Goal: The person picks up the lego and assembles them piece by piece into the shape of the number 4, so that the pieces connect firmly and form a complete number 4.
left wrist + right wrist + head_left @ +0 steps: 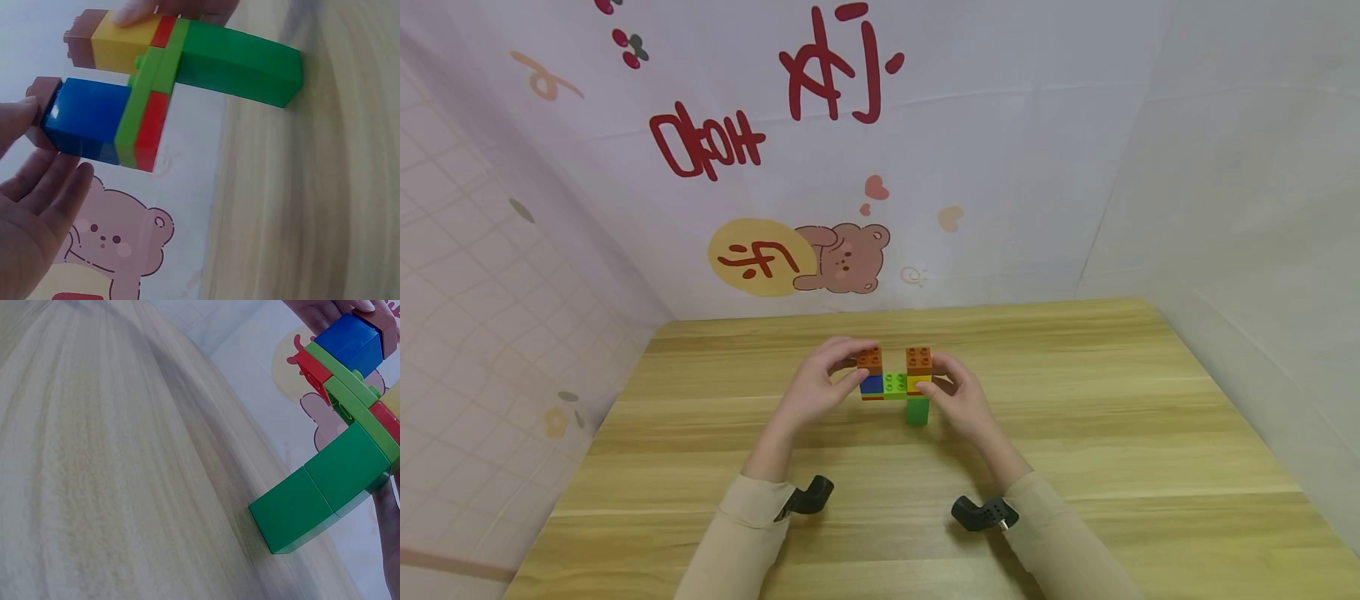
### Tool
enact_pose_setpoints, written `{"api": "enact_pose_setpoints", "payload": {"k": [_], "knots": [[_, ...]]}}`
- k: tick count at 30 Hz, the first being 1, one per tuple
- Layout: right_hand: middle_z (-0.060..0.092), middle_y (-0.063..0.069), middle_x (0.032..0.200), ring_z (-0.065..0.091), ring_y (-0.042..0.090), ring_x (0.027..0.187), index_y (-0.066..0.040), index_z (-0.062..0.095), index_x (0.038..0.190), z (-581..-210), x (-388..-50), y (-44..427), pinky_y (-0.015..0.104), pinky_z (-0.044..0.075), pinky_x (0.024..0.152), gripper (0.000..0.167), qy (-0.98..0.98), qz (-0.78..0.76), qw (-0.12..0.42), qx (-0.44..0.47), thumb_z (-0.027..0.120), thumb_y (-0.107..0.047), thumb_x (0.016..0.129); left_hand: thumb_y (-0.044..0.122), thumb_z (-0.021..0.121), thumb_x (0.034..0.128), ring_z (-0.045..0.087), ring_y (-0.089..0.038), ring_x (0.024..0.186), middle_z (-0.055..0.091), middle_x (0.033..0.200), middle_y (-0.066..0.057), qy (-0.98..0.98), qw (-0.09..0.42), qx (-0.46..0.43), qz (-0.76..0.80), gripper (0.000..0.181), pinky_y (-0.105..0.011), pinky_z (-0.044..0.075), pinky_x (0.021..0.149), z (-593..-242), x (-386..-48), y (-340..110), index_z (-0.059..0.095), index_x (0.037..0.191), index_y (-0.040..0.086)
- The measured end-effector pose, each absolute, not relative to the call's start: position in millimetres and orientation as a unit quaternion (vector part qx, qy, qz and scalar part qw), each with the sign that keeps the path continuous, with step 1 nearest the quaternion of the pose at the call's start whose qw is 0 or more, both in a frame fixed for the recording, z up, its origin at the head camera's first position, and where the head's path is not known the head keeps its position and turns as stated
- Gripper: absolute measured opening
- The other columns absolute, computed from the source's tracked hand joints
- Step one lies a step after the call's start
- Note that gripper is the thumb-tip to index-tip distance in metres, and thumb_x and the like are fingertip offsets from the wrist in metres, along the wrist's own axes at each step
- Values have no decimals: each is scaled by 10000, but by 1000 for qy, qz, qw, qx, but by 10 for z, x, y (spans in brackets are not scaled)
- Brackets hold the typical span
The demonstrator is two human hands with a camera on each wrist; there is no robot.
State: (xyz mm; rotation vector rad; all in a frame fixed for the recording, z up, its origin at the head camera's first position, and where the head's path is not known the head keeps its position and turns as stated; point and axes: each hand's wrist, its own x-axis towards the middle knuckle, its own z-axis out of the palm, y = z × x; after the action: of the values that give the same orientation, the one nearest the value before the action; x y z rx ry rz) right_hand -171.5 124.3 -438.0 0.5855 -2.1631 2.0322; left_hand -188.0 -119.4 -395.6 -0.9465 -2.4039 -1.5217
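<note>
A toy building-block structure stands on a column of two green bricks (319, 484). Across that column lies a lime-green layer (895, 383), jutting out leftward with a red piece (152, 131) under its free end. On this end sits a blue brick (87, 117), topped by a brown brick (869, 360). My left hand (815, 387) pinches that brown brick between thumb and fingers. Above the column, a thin red piece (164, 31), a yellow brick (134, 37) and another brown brick (918, 359) are stacked. My right hand (961, 398) grips the yellow brick from the right side.
The blocks stand on a wood-grain table (880, 517). A white cloth (1000, 167) with a printed bear (850, 258) and red characters hangs behind it. Black wrist mounts (811, 495) show at both sleeves.
</note>
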Motion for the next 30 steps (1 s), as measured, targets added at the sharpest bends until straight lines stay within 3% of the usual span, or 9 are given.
{"api": "enact_pose_setpoints", "payload": {"k": [8,17,30], "knots": [[592,265,1189,595,110,1039,123,554,1255,-4375,-1721,1237,437,491,978,356,-714,671,57,192,650,69,916,49,699,921,576,-203,1157,613,1261,-50,-802,101,-314,-497,398,-385,511,959,-4098,-1838,-1186,653,1310,119],[591,265,1195,591,138,1050,122,551,1264,-4363,-1719,1240,496,472,986,361,-719,666,56,190,648,61,921,25,761,859,600,-176,1146,627,1294,5,-804,81,-284,-517,522,-377,509,956,-4166,-1815,-1159,639,1337,196],[595,261,1193,590,155,1063,121,555,1255,-4370,-1724,1239,452,478,992,348,-720,665,55,188,645,55,926,-25,737,852,624,-195,1121,659,1251,-36,-776,97,-284,-555,456,-324,516,943,-4203,-1835,-1131,683,1280,124]]}}
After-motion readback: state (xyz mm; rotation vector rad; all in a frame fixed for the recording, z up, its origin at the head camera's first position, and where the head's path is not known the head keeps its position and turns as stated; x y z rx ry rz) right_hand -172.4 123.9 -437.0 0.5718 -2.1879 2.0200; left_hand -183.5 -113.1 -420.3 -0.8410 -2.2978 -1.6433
